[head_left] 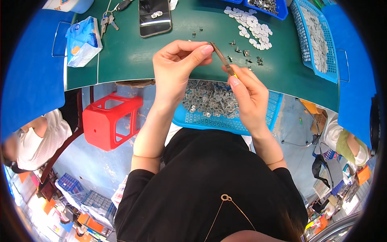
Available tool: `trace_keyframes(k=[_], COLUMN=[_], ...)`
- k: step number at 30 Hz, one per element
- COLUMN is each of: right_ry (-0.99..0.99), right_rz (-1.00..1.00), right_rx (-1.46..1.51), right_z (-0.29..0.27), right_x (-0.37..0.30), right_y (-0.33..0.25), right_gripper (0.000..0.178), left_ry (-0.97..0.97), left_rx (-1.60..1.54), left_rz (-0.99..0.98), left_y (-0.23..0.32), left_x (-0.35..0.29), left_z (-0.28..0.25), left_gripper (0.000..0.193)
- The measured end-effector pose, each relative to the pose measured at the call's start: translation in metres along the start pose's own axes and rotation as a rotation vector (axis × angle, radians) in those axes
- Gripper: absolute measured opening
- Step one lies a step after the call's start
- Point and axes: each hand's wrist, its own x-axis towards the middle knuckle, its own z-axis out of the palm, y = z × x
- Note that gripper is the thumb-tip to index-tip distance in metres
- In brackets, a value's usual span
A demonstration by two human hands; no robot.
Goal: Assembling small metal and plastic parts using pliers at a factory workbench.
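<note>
Over the front part of the green table (125,60), my left hand (175,64) pinches thumb against forefinger; whatever lies between them is too small to make out. Metal tweezers (220,55) with a bit of yellow on them are gripped in my right hand (250,90), their tip touching or almost touching the left fingertips. Several small metal parts (246,53) lie scattered on the table just beyond the right hand. Below both hands, a light-blue basket (201,122) at my lap holds many small clear pieces (209,101).
Flat white pieces (258,30) are spread at the back right, beside a blue mesh basket (308,60) full of similar ones. A blue bin (282,14) holds metal parts. At left are a phone (155,24), keys (105,20) and a tissue pack (84,42). A red stool (98,125) stands below.
</note>
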Motion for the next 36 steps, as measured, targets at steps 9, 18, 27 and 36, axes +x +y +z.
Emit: trace_keyframes(k=[9, 18, 27, 36], right_ry=[0.049, -0.198, -0.443, -0.177], right_rz=[-0.092, 0.456, 0.831, 0.509], right_rx=[-0.06, 0.546, 1.07, 0.399], right_z=[0.002, -0.008, -0.011, -0.012], right_x=[-0.006, -0.004, 0.002, -0.011], right_y=[0.0, -0.011, 0.004, -0.001], right_gripper=[0.022, 0.04, 0.039, 0.049], left_ry=[-0.012, -0.127, -0.229, 0.033], left_rx=[-0.007, -0.134, -0.214, 0.285], left_rz=[0.078, -0.003, -0.087, 0.067], left_y=[-0.005, -0.012, -0.013, -0.01], left_x=[-0.002, 0.003, 0.005, 0.006], left_z=[0.004, -0.006, -0.018, -0.019], left_gripper=[0.012, 0.012, 0.012, 0.012])
